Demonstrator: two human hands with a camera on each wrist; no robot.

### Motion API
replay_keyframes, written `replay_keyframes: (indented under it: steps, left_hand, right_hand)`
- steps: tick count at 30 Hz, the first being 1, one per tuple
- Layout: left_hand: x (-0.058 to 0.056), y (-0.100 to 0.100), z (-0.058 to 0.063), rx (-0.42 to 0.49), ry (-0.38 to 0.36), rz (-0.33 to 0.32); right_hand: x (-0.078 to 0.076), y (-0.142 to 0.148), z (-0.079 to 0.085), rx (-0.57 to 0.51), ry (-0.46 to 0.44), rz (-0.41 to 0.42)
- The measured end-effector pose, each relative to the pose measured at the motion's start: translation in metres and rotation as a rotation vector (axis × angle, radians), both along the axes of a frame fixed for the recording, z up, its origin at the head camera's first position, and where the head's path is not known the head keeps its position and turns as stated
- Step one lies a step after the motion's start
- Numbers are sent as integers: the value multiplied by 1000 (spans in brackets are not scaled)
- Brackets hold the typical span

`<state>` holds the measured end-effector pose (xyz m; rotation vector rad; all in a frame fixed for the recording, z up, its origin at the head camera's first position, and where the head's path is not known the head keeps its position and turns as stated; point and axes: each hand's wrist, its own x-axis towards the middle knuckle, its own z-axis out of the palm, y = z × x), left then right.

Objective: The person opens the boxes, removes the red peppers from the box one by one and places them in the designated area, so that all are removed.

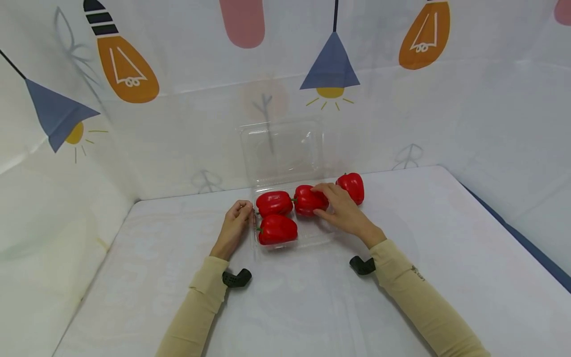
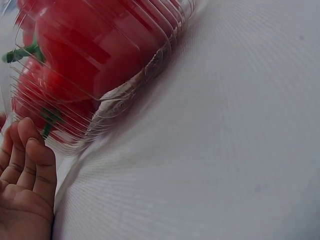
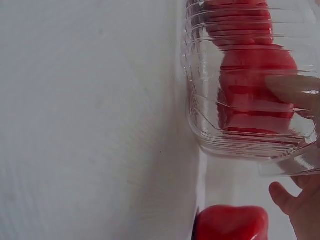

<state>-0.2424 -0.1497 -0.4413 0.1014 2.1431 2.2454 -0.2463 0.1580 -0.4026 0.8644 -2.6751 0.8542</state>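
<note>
A clear plastic clamshell container [image 1: 312,234] lies on the table with its lid [image 1: 285,153] raised at the back. Inside are three red bell peppers: one at back left [image 1: 274,203], one at front left [image 1: 277,230] and one at back right [image 1: 307,201]. My right hand [image 1: 342,210] grips the back right pepper, thumb in front and fingers behind it. At the container's left edge, my left hand [image 1: 234,225] pinches the rim; its fingers [image 2: 37,160] lie close against the ribbed wall in the left wrist view.
Another red bell pepper [image 1: 352,187] sits on the white table [image 1: 294,307] just right of the container, behind my right hand. A printed white curtain [image 1: 192,124] hangs along the table's back edge. Dark devices [image 1: 237,278] are worn at both wrists.
</note>
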Motion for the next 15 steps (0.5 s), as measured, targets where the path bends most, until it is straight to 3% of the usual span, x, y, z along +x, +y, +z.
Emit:
replay_keyframes:
  steps: [2, 15]
  left_hand:
    - [-2, -1, -4, -1, 5, 8]
    - [0, 0, -3, 10, 23, -4]
  right_hand:
    - [0, 0, -1, -5, 13, 1]
    - [2, 3, 3, -33, 97, -12]
